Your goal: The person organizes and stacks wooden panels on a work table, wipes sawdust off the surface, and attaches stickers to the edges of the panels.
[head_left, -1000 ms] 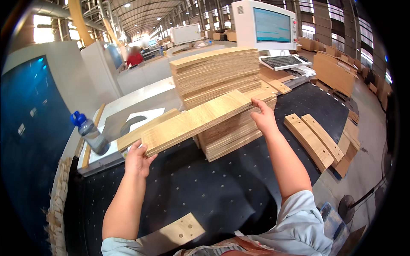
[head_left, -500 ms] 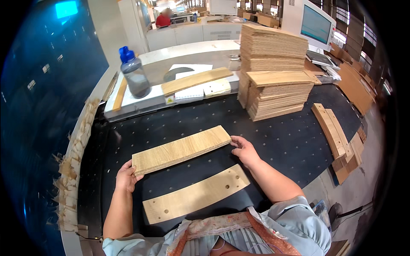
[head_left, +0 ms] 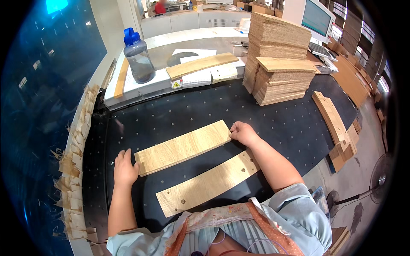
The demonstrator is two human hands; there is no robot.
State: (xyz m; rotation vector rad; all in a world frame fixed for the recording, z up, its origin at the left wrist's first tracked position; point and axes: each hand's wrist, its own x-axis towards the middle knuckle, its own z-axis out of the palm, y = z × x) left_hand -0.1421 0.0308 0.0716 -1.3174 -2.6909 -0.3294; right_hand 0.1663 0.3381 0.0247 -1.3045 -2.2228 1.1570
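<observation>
- Holding the upper wood panel (head_left: 183,147) by its two short ends: my left hand (head_left: 124,167) presses flat on the left end, my right hand (head_left: 243,133) is curled on the right end. My hands are wide apart.
- It lies flat on the black table (head_left: 277,123), just beside a second panel with holes (head_left: 208,183).
- I judge it stiff, light and smooth, so the ends give the best hold.
- I count two loose panels before me, two tall stacks (head_left: 279,64), and one bottle (head_left: 139,55).
</observation>
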